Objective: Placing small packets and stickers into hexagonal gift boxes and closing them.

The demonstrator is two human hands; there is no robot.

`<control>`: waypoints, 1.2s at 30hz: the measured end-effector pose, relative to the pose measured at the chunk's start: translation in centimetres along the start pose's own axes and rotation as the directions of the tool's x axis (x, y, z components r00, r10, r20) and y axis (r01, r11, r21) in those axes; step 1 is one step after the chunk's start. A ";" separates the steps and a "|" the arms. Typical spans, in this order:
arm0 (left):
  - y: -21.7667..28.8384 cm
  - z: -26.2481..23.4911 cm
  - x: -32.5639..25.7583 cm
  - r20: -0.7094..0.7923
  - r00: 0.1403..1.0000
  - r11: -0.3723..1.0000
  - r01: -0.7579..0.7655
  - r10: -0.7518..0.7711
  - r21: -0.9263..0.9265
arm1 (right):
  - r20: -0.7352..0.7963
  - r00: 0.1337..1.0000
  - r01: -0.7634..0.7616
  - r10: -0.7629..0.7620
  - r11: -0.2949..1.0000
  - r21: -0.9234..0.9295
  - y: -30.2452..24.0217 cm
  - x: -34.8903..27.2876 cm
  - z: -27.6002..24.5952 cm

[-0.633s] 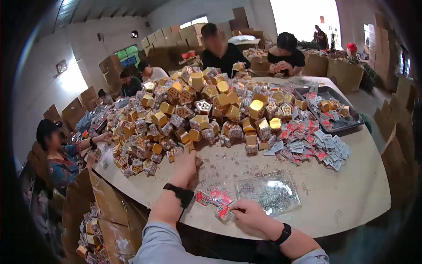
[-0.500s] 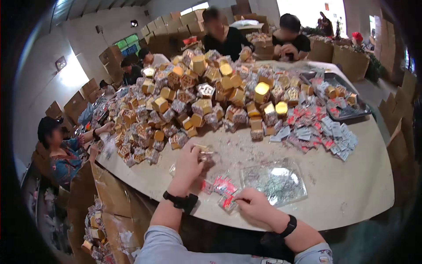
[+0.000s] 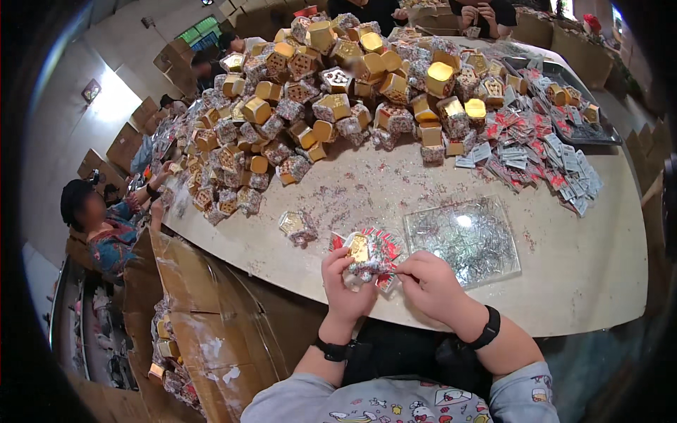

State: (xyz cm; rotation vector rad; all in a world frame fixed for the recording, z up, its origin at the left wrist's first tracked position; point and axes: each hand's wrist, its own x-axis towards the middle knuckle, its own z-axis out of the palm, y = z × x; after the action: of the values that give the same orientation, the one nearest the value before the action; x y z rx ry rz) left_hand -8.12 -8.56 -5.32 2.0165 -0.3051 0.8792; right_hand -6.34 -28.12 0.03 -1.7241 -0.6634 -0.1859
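My left hand (image 3: 347,285) grips a small gold faceted ornament (image 3: 360,248) with speckled, bead-like sides, held low over the near table edge. Close to the ornament's right side, my right hand (image 3: 430,283) is closed in a pinch; whatever lies between its fingertips is too small to make out. Red-and-white printed cards (image 3: 389,244) show behind and beside the ornament, partly covered by it. Another such ornament (image 3: 296,227) lies alone on the table, left of my hands. To the right, a clear shallow tray (image 3: 518,259) contains many thin silvery pins.
A large heap of gold ornaments (image 3: 321,106) covers the table's far side. Printed packets (image 3: 564,166) lie right of it, before a dark tray (image 3: 606,134). A cardboard box (image 3: 211,317) stands at the near left. Several people work around the table.
My left hand has come back toward me beside the right, bringing the ornament in front of the cards. The right hand has shifted to the ornament's side. The view has tilted down.
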 end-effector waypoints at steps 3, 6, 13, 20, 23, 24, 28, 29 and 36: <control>-0.1 -0.1 0.2 0.008 0.999 0.999 -0.041 0.040 0.036 | -0.028 0.999 0.015 -0.015 1.000 -0.002 0.0 0.0 0.0; 0.6 0.0 0.1 -0.002 0.997 0.990 -0.080 0.081 0.117 | -0.056 0.997 0.043 -0.044 0.998 -0.035 0.3 -0.1 0.1; 1.3 0.0 0.2 -0.029 0.990 0.970 -0.128 0.137 0.205 | -0.061 0.998 0.023 -0.025 0.999 -0.043 0.4 -0.1 0.2; 1.7 0.0 -0.7 -0.043 0.970 0.924 -0.216 0.241 0.316 | -0.059 0.998 -0.014 0.008 0.995 -0.103 -0.1 -0.4 0.6; 1.8 0.4 -0.7 -0.066 0.977 0.937 -0.172 0.201 0.304 | -0.053 0.998 -0.035 0.031 0.996 -0.077 0.3 -0.5 0.8; 1.8 0.4 -0.4 -0.055 0.987 0.948 -0.131 0.154 0.290 | -0.052 0.997 -0.059 0.057 0.997 -0.049 0.5 -0.5 0.9; 0.6 0.4 -0.2 -0.034 0.998 0.982 -0.040 0.047 0.185 | -0.013 0.992 -0.128 0.128 0.992 0.018 0.6 -0.3 0.7; 0.6 0.3 -0.2 -0.035 0.998 0.984 -0.051 0.058 0.172 | 0.004 0.990 -0.138 0.138 0.990 0.023 0.5 -0.2 0.6; 0.6 0.1 0.0 -0.006 0.997 0.990 -0.078 0.080 0.121 | 0.042 0.987 -0.158 0.157 0.987 0.028 0.3 -0.2 0.4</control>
State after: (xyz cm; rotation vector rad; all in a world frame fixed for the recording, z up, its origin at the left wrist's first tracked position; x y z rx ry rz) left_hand -8.38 -9.02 -4.99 2.1224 -0.3348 0.9778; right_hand -6.45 -27.86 -0.43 -1.7454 -0.5526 -0.0306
